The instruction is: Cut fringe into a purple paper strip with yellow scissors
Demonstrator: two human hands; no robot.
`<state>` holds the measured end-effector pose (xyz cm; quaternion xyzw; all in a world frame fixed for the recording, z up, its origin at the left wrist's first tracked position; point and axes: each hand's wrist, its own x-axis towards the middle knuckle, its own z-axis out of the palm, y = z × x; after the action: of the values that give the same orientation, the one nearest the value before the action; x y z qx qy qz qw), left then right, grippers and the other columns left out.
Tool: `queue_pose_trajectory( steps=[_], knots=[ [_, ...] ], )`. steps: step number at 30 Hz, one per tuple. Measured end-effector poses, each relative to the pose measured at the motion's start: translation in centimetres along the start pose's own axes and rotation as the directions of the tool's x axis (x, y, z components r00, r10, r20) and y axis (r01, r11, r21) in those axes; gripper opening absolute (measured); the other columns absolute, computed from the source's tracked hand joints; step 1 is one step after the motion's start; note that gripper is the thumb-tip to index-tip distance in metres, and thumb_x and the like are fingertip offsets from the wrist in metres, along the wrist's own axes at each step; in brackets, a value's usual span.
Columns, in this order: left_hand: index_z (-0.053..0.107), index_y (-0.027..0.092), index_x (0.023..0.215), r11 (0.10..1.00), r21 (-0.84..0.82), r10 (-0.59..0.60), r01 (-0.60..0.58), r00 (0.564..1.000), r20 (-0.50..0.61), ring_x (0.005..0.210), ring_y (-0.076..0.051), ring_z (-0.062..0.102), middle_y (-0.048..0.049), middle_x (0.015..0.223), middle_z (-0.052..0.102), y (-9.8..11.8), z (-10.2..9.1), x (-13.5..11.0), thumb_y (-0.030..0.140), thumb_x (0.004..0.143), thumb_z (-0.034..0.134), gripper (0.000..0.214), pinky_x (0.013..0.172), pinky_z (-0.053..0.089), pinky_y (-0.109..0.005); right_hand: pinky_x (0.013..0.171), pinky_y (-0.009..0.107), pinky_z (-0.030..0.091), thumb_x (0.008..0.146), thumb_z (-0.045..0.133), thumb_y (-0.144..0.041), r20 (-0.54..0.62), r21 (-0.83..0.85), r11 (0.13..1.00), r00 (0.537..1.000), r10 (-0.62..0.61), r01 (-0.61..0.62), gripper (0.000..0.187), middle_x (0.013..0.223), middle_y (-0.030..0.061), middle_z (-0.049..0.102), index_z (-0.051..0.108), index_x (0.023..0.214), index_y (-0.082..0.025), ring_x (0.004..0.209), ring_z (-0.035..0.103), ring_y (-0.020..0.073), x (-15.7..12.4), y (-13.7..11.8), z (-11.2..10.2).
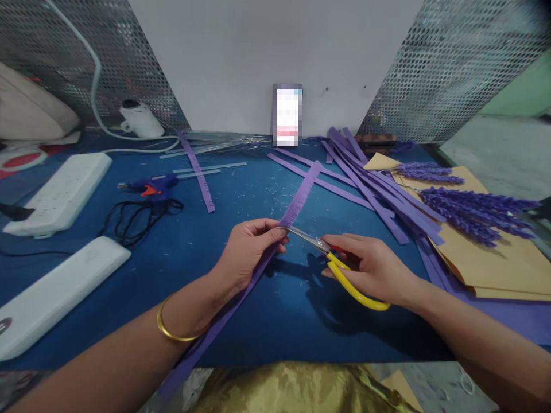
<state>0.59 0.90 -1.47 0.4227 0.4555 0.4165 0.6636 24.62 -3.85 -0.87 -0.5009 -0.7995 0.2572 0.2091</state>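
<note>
My left hand [249,249] pinches a long purple paper strip [301,198] that runs from the table's far side down past my wrist. The strip's far part has a fringed edge. My right hand [372,269] grips yellow-handled scissors [340,269], and their metal blades [303,236] meet the strip right beside my left fingertips. Both hands hover just above the blue table mat [241,189].
More purple strips [365,183] fan out at the back right beside finished purple lavender-like sprigs [473,212] on brown envelopes [495,264]. A blue glue gun [150,186] with black cord, clear glue sticks [206,169], two white power strips [60,192] and another fringed strip [198,172] lie at the left.
</note>
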Motion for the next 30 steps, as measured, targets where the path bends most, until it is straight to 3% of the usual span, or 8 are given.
queue_pose_trajectory(
  steps=[30],
  knots=[
    [0.075, 0.016, 0.074, 0.999, -0.049, -0.014, 0.016, 0.999, 0.038, 0.058, -0.008, 0.064, -0.0005, 0.066, 0.072, -0.32, -0.1, 0.02, 0.026, 0.072, 0.082, 0.012, 0.06, 0.051, -0.018, 0.057, 0.025, 0.036, 0.092, 0.064, -0.039, 0.002, -0.011, 0.999, 0.999, -0.041, 0.041, 0.031, 0.071, 0.0005, 0.058, 0.07, 0.116, -0.021, 0.06, 0.05, 0.0138, -0.13, -0.32, -0.17]
  ],
)
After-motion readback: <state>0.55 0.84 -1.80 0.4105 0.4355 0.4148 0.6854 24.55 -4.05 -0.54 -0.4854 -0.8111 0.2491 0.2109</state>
